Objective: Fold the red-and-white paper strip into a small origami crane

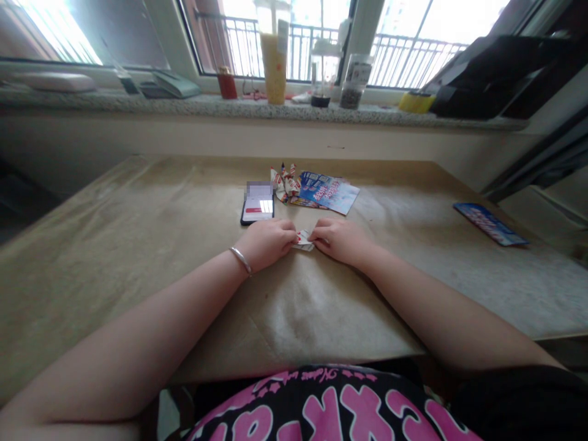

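Observation:
A small folded piece of printed paper (303,241), white with red marks, lies between my hands on the table. My left hand (270,243), with a silver bangle at the wrist, pinches its left end. At its right end, the fingers of my right hand (342,240) are closed on the paper too. Just beyond my left hand rests a phone (258,211) with its screen lit. Several folded paper pieces (285,184) with red, white and blue print sit in a pile behind the paper. Beside them are fanned-out blue printed sheets (334,195).
Another blue printed packet (490,225) lies at the right of the brown-covered table (138,263). Along the stone windowsill (184,107) stand a tall yellow-filled container (274,67), a red jar (226,83), clear bottles (356,82) and a black bag (487,76).

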`<state>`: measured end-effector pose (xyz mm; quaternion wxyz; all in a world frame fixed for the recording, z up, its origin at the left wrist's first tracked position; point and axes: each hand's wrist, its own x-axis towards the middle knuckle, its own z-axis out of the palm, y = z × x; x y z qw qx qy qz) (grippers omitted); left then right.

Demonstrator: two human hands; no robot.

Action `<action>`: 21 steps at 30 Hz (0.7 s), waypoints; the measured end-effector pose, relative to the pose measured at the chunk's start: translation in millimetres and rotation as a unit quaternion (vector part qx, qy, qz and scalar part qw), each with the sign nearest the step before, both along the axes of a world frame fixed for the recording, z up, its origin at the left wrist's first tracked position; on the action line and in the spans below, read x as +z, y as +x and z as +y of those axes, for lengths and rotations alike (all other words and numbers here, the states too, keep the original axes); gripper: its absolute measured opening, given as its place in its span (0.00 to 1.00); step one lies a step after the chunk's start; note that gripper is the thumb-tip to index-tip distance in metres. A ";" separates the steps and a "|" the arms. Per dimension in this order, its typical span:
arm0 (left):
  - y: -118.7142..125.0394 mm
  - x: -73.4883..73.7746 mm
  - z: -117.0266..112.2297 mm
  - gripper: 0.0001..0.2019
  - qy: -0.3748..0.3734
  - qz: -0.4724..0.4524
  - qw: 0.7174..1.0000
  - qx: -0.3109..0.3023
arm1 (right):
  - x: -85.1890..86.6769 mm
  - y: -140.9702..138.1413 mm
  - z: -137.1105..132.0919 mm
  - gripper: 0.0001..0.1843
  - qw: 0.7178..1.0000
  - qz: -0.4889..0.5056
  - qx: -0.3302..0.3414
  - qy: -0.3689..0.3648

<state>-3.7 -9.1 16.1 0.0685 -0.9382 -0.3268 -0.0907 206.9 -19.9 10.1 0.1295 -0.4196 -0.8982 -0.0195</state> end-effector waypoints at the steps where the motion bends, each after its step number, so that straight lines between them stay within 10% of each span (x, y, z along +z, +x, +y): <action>1: -0.2 0.8 -0.3 0.10 0.005 0.010 1.000 0.001 | 0.8 0.0 -0.5 0.11 1.000 -0.006 0.001 0.001; 21: -8.2 15.2 1.2 0.14 -0.003 0.107 0.994 -0.002 | 13.3 4.8 -2.5 0.14 0.996 -0.080 0.026 -0.015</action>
